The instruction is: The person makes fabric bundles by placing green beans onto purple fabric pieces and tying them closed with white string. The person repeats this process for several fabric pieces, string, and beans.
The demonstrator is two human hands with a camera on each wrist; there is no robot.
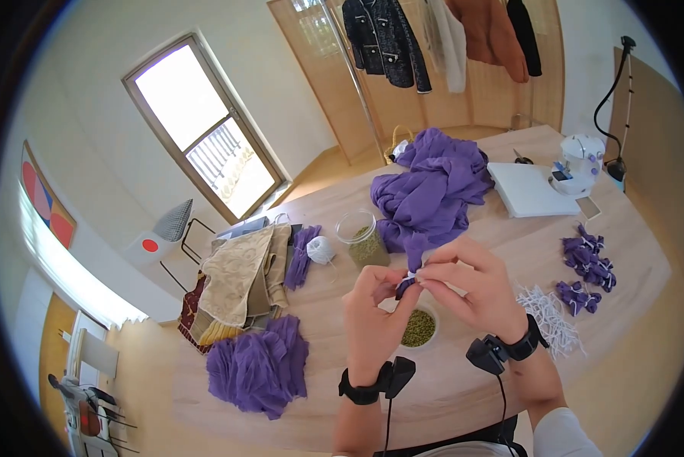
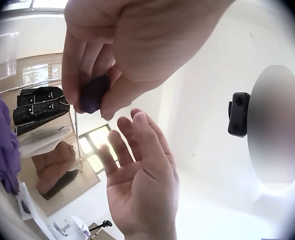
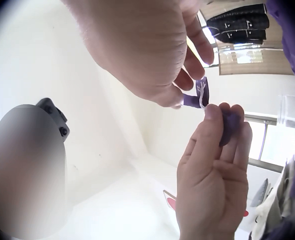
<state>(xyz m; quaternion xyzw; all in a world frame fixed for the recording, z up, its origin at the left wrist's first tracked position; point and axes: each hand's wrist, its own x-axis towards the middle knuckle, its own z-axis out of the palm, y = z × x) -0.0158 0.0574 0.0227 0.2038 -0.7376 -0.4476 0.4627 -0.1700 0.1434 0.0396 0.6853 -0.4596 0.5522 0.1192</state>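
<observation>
My left hand [image 1: 378,316] pinches a small stuffed end of purple cloth [image 3: 231,129] between thumb and fingers. A white string [image 3: 202,95] goes around the cloth just above that grip. Close beside it, my right hand [image 1: 475,288] has its thumb and index finger together at the string. From the hands, the purple cloth runs up toward a large heap of the same cloth [image 1: 433,186]. Below the hands stands a small bowl of green pellets [image 1: 432,342], and behind them an open clear jar [image 1: 351,223] part filled with similar green pellets.
At the right lie tied purple bundles [image 1: 589,263] and a pile of cut white strings [image 1: 549,320]. A sewing machine [image 1: 582,160] stands at the back right. Folded fabrics [image 1: 239,266], more purple cloth [image 1: 258,365] and a ball of white string [image 1: 320,250] lie to the left.
</observation>
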